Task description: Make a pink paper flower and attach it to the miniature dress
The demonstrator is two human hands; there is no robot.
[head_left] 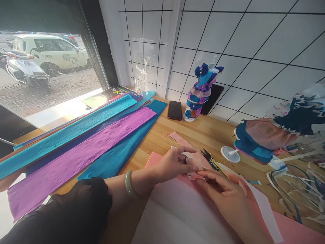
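Between my two hands is a small folded stack of pale pink and white paper, its layered edges showing at the bottom. My left hand pinches it from the left, thumb on top. From the right, my right hand grips the lower right corner between thumb and fingers. Under both hands lie a large white sheet and pink paper. Just beyond the stack are scissors with dark blades, partly covered by paper. A pale strip curves past my right hand.
Long crepe paper strips, turquoise, purple and blue, lie at left. A phone rests near the wall. Beside it stands a small dress form; a larger paper dress and tangled strips are at right.
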